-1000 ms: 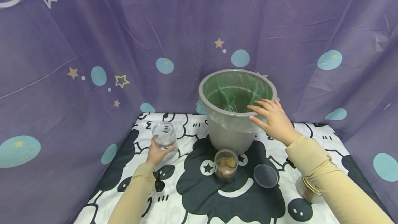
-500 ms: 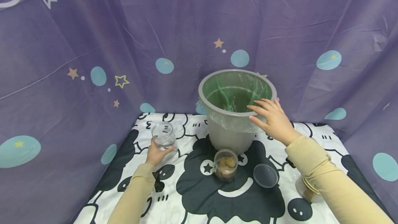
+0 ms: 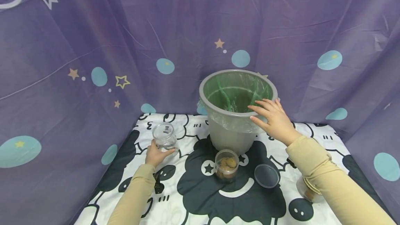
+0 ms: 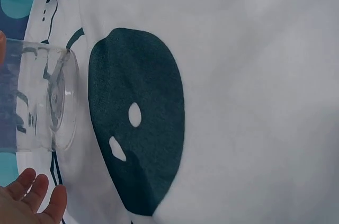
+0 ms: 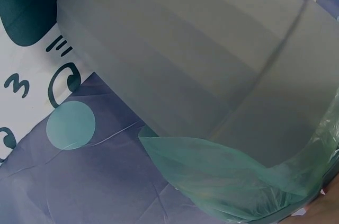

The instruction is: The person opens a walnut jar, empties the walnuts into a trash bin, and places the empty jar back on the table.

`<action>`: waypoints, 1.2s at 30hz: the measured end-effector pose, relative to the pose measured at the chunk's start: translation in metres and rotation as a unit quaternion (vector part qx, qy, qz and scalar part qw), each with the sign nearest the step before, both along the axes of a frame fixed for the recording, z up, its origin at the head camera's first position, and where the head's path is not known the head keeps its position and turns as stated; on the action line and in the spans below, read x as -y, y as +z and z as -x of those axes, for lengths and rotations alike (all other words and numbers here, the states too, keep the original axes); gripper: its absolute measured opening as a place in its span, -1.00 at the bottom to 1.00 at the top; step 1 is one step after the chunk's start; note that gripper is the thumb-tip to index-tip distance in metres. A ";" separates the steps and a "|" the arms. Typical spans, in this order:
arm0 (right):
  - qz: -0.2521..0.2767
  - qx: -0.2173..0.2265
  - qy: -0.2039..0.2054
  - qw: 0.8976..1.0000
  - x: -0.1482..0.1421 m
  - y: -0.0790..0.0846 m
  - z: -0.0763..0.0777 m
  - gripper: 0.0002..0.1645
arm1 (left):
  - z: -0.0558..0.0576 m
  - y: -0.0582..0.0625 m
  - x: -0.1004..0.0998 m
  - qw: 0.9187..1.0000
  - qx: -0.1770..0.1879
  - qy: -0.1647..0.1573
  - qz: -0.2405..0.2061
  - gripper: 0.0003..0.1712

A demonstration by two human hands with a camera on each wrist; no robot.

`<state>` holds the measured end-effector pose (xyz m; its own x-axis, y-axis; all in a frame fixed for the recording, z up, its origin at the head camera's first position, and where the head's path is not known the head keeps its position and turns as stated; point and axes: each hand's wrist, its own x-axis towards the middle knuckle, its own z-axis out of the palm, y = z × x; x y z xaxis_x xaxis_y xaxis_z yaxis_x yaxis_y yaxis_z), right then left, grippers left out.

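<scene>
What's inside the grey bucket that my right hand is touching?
The grey bucket holds a green plastic liner, folded over its rim under the right hand. Its bottom is hidden by the near wall.

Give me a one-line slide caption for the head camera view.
Left hand grips a clear glass jar while the right hand rests on the rim of a bag-lined grey bin.

My left hand point(image 3: 157, 154) sits low and out to my left, forearm in a tan sleeve point(image 3: 134, 197) running up from the bottom edge. Its fingers and thumb curl around what I hold; the fingertips point(image 4: 32, 195) show in the left wrist view. My right hand point(image 3: 273, 121) reaches forward and higher, palm down, fingers straight and slightly spread, thumb lower. My right arm point(image 3: 328, 183) comes in from the lower right, bent at the wrist.
</scene>
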<state>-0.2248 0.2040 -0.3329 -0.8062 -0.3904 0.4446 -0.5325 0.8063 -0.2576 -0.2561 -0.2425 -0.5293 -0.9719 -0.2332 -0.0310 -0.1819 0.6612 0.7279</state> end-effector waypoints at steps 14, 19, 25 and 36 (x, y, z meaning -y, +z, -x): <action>0.003 -0.009 -0.003 1.000 0.000 -0.001 0.002 -0.51 | -0.008 0.014 0.011 0.998 0.034 -0.013 0.042 0.25; 0.002 -0.009 -0.002 1.000 0.000 -0.002 0.003 -0.51 | -0.015 0.026 0.014 0.997 0.049 -0.036 0.040 0.34; 0.004 -0.013 -0.002 1.000 0.000 -0.003 0.005 -0.51 | -0.024 0.044 0.019 0.997 0.021 -0.056 0.039 0.34; 0.006 -0.023 -0.003 1.000 0.000 -0.006 0.006 -0.50 | -0.036 0.070 0.012 0.994 -0.090 -0.067 0.018 0.19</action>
<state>-0.2307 0.2043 -0.3386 -0.7871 -0.3793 0.4864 -0.5389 0.8065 -0.2431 -0.2202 -0.2547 -0.4595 -0.9834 -0.0998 0.1516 0.0396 0.6969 0.7161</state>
